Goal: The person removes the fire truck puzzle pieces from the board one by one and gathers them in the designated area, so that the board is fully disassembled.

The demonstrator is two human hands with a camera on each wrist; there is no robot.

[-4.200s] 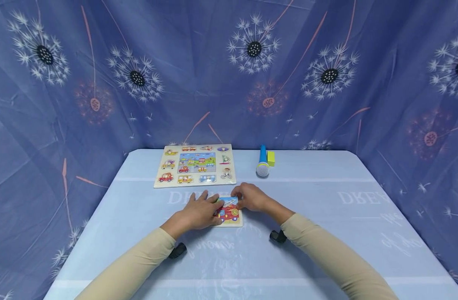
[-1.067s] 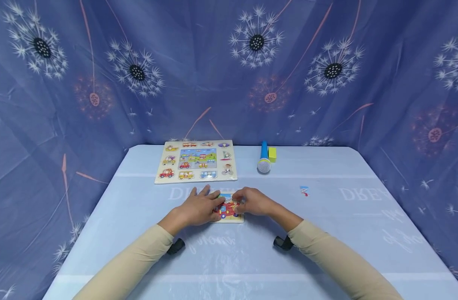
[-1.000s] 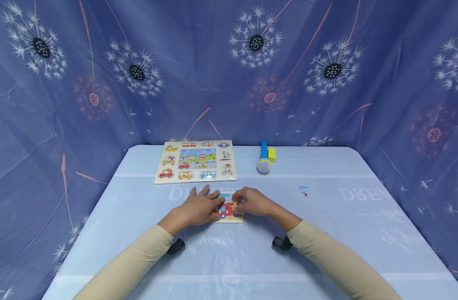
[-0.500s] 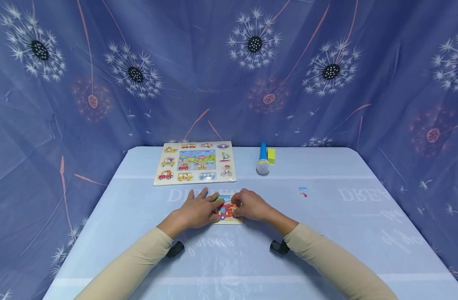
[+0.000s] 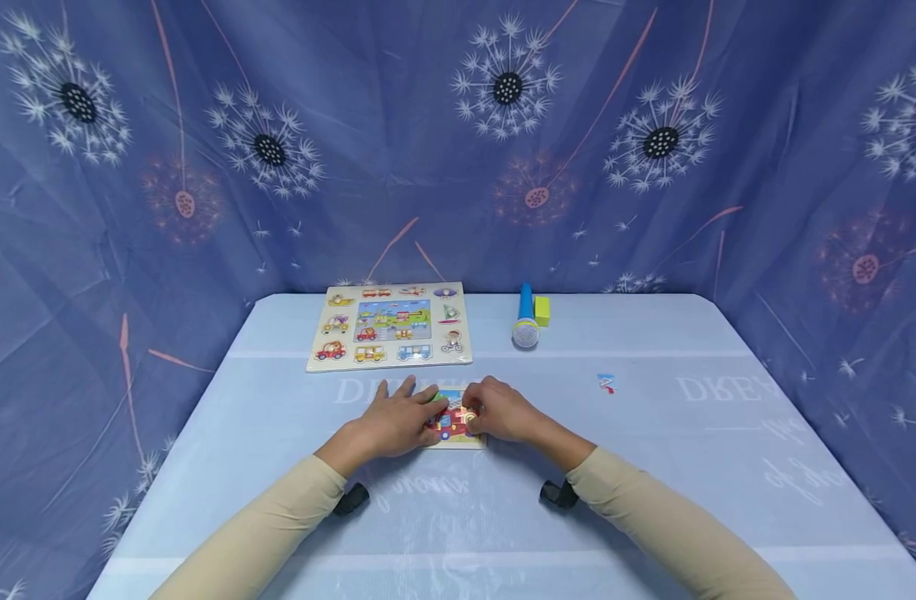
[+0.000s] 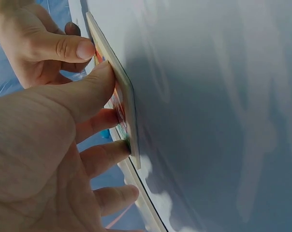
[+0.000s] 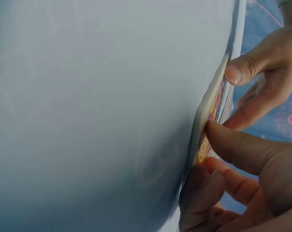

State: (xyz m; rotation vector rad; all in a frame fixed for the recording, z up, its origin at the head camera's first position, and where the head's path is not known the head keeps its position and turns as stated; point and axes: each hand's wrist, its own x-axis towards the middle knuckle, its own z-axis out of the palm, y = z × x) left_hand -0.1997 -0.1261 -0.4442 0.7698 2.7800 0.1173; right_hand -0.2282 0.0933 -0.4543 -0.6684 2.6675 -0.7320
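Observation:
A small square jigsaw puzzle (image 5: 452, 422) with a red fire-engine picture lies flat near the middle of the table, partly covered by both hands. My left hand (image 5: 399, 422) rests on its left side, fingers spread and thumb on the surface. At the right side, my right hand (image 5: 503, 410) has curled fingers, with thumb and index finger pinching a puzzle piece in the picture; the grip is partly hidden. In the right wrist view, the thumb and fingers touch the picture side of the puzzle (image 7: 213, 106). A loose puzzle piece (image 5: 606, 383), blue, white and red, lies off to the right.
A large vehicle peg puzzle board (image 5: 390, 326) lies at the back left. Behind the right hand are a blue toy microphone (image 5: 526, 322) and a yellow block (image 5: 543, 312). The table (image 5: 653, 517) meets a blue dandelion-print curtain (image 5: 397, 125) at the back and sides.
The loose piece lies on the table at the right, where none lay 4.2 s ago. My right hand is slightly lower on the puzzle's right side. The left hand has hardly moved.

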